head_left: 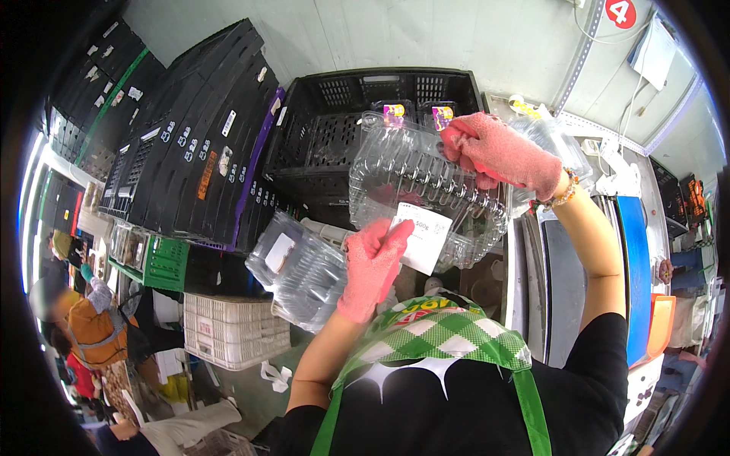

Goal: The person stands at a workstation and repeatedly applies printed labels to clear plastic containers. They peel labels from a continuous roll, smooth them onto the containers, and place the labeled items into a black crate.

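Both of my hands wear pink gloves. My left hand (372,267) is closed with its thumb over a white paper slip (423,245) that bears print. Behind the slip, a nested stack of clear plastic clamshell containers (430,171) spreads in front of my body. The fingers of my right hand (498,154) are curled at the upper right edge of this stack, gripping it; the fingertips are partly hidden. Beside my left hand is another stack of clear containers (300,266) in plastic wrap, with a white label on it.
Ahead is a black crate (319,97) with two purple-and-yellow labelled packs (394,114). Tall black crate stacks (190,144) rise on the left, above a white crate (232,330). On the right stand panels, one blue (635,266). A person in orange (99,334) is far left.
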Tool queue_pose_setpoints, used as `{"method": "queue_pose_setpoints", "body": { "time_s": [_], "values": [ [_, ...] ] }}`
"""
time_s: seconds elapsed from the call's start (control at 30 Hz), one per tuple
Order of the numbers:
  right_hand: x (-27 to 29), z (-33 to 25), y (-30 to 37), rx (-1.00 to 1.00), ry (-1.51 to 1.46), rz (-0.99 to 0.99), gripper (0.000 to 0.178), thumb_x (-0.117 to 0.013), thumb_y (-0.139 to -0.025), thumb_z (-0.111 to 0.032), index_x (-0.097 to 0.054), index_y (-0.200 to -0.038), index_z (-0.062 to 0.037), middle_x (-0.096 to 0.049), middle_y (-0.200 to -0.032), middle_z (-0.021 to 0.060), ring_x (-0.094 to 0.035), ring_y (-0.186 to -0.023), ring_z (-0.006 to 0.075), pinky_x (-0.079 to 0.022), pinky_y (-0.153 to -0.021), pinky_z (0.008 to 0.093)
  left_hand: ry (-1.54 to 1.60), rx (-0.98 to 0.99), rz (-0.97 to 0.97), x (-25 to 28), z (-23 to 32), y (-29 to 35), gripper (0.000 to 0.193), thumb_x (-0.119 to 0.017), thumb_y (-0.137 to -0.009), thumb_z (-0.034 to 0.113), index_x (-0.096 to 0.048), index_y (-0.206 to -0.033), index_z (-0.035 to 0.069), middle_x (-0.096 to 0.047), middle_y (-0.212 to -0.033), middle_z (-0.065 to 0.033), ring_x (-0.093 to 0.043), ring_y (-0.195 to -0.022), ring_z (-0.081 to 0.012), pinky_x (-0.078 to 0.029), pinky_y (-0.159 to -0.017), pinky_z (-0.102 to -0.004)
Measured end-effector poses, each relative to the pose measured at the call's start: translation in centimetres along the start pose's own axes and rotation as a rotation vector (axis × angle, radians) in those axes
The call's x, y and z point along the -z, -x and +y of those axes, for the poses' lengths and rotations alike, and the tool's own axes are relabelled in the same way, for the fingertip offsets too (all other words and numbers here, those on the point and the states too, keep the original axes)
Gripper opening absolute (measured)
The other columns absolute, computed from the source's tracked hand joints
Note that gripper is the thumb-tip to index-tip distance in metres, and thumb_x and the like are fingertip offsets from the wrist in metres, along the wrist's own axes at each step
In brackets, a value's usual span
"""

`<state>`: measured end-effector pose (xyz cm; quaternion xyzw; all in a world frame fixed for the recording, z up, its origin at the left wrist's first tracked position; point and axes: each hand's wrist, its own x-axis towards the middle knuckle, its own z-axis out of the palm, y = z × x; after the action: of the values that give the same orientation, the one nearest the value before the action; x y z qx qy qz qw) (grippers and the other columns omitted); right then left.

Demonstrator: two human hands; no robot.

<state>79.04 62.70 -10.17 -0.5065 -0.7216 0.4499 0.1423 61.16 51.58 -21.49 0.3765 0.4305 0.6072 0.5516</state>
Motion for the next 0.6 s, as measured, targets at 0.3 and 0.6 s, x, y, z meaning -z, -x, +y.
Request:
{"method": "queue_pose_setpoints", "body": {
  "time_s": [0.3,0.6],
  "values": [
    [3.6,1.4,3.9,0.040,-0.073,0.561,0.021,-0.043,-0.090,-0.025,-0.054,-0.084,-0.0069,-0.044,-0.061,-0.0021,-0.040,-0.046,0.0048,-0.032,-0.036,0.0190,-0.666,-0.131,-0.131,1.0,-3.2,-1.6,0.018,-0.047,-0.087,0.010,-0.057,-0.082,-0.003,-0.058,-0.078,-0.0048,-0.052,-0.071,-0.0086,-0.040,-0.062,-0.0224],
    [12.5,14.5,3.1,-0.004,1.126,1.526,0.016,-0.048,-0.088,-0.028,-0.046,-0.081,-0.0136,-0.056,-0.057,0.0092,-0.056,-0.045,0.0271,-0.042,-0.037,0.0369,-0.520,-0.406,0.254,3.2,-3.1,4.6,0.046,-0.050,-0.074,-0.010,-0.045,-0.118,-0.002,-0.045,-0.123,-0.0127,-0.043,-0.114,-0.0206,-0.032,-0.097,-0.0310]
  ]
}}
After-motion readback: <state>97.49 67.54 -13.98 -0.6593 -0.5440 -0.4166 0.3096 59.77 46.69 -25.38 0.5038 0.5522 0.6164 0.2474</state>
